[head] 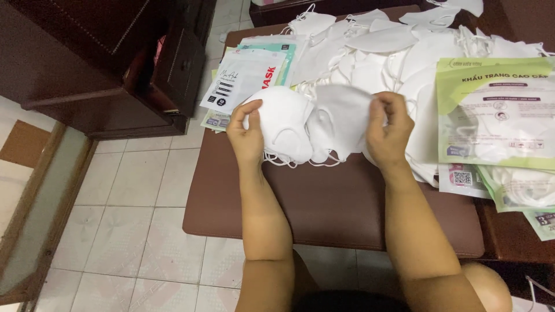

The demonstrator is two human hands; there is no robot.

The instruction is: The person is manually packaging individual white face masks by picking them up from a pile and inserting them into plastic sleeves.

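- Right now your left hand [247, 134] and right hand [388, 128] each have their fingers pinched shut on the white masks [315, 124], held just above the brown table [324, 202].
- Loose ear loops [289, 162] dangle beneath; they could snag the mask pile [376, 52] behind.
- Slippery packets [245, 75] lie close, easily nudged toward the table's edge.

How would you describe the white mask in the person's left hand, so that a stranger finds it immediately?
Start at the brown cushioned surface and go up to the pile of white masks. In front of that pile, two hands hold masks in the air. The mask in the left hand is the rounded white mask nearer the stacked flat packets.
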